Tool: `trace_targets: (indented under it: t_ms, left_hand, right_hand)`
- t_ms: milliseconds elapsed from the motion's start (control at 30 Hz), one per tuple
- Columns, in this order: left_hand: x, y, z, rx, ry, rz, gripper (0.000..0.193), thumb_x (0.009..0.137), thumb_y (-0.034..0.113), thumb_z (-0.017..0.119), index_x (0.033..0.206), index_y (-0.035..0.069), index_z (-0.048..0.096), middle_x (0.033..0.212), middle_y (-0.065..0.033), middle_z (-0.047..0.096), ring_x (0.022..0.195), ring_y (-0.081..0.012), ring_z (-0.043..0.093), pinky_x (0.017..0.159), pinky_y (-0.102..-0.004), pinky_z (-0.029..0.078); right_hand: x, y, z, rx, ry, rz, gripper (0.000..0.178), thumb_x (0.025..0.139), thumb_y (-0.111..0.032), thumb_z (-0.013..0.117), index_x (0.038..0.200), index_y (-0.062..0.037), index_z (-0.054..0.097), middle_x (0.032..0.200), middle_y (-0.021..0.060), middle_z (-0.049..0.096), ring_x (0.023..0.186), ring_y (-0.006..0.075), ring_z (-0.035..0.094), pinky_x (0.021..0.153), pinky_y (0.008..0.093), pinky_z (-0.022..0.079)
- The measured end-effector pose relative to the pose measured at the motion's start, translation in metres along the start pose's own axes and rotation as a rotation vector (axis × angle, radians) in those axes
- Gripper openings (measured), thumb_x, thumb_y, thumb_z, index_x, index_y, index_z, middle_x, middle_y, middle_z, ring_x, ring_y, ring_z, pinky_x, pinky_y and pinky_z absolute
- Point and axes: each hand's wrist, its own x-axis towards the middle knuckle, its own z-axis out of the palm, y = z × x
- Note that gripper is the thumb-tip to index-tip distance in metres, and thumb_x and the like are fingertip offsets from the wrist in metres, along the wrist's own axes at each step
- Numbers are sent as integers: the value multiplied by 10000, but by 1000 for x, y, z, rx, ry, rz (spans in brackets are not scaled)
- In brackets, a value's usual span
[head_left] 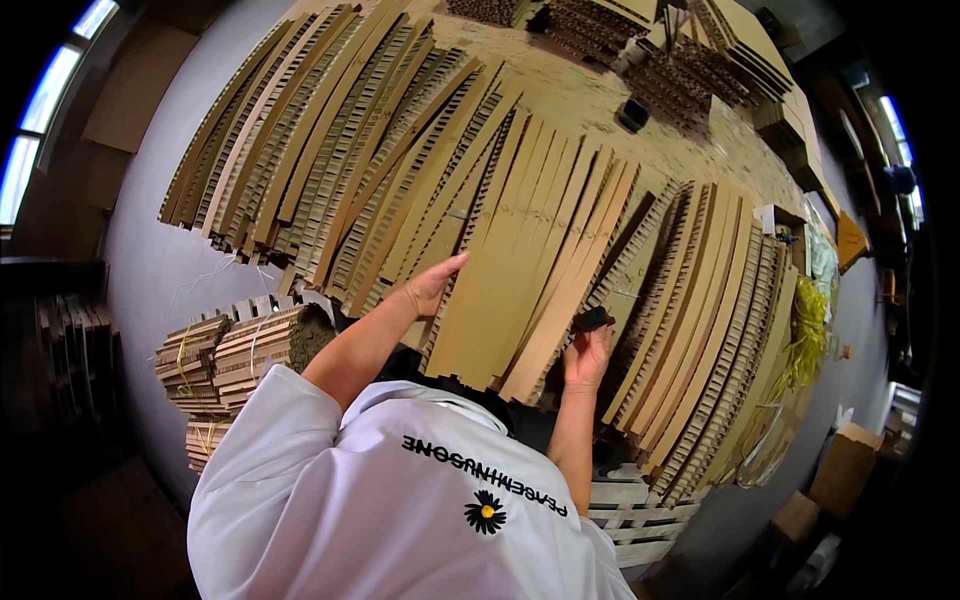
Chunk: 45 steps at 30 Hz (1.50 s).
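Observation:
In front of me lies a stack of long tan honeycomb-cardboard strips [515,265], standing side by side and fanning slightly apart at the right. My left hand [432,287] rests with its fingers stretched out against the left edge of the stack. At the right side, my right hand [588,356] is closed round a small black block [592,319]. Its fingertips are partly hidden by the block.
Rows of honeycomb-cardboard strips lie to the left [340,150] and right [700,320]. Dark cardboard stacks [675,75] and another black block [632,115] are farther back. Tied bundles [240,355] stand at the lower left, yellow twine [803,335] at the right.

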Motion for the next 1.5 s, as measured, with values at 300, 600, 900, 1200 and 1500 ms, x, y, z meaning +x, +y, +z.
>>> trace_targets:
  t_ms: [300,600,900,1200,1500]
  left_hand:
    - [0,-5,38,-6,-32,-91,711,895,501,727,1403,26,577,1347,-150,656,1194,-258,654,1041,-422,527]
    - [-98,91,90,484,105,260,712,862,383,774,1391,-33,541,1286,-138,658,1134,-213,657,966,-377,560]
    - [-252,333,40,1260,796,434,927,875,558,710,1535,-5,384,1378,-181,609,1253,-218,603,988,-371,525]
    - [-165,286,8,2181,1135,1463,435,931,240,701,1339,102,640,1471,-91,555,1417,-341,443,1193,-493,311]
    - [-49,212,69,2720,277,788,287,921,366,651,1032,110,717,1190,-100,623,1328,-368,457,1178,-653,201]
  right_hand:
    - [12,-6,42,-140,-184,184,665,1019,-187,629,1575,12,324,1192,23,641,1061,153,607,989,314,451]
    - [-8,21,188,-328,-199,84,418,1026,-243,620,1385,-32,579,1172,50,675,1070,158,612,967,293,444]
    - [39,125,382,13,-357,335,355,1026,-188,637,1361,-75,603,1074,4,676,861,67,603,686,230,509]
    - [41,124,315,41,-310,378,178,1006,-165,660,1129,-42,697,959,9,711,831,106,648,732,254,528]
    - [23,-38,183,-266,-93,180,313,1030,-202,609,1260,10,623,1167,119,688,1028,231,704,843,387,614]
